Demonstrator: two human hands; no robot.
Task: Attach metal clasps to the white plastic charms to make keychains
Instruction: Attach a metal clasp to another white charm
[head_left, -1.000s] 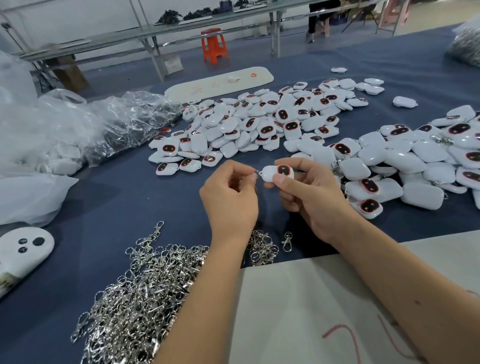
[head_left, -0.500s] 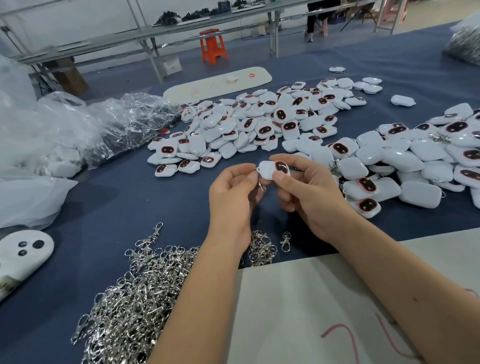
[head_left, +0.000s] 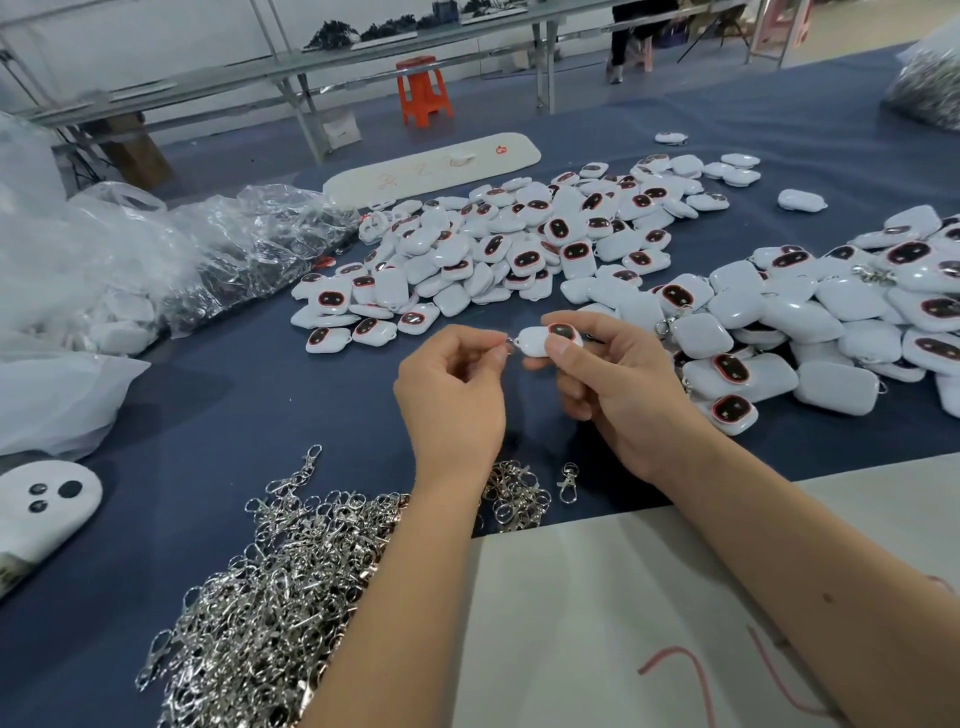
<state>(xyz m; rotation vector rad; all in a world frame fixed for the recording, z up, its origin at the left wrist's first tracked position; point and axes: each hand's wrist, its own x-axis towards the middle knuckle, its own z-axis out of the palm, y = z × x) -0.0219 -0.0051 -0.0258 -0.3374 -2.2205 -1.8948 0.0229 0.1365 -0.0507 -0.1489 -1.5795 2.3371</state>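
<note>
Here, both hands (head_left: 535, 384) hold 1 charm (head_left: 540, 340).

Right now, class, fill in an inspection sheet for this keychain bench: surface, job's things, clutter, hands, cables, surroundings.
Surface: blue cloth table, white board at the near edge.
Job's things: white charm held above the table; clasp pile near left; loose charms in the middle; more charms on the right, a few showing metal clasps.
Clutter: clear plastic bags at left; white ghost-shaped piece.
Hands: right hand grips the charm; left hand pinches metal at the charm's end.
Cables: nothing seen.
Surroundings: orange stool, metal benches.
</note>
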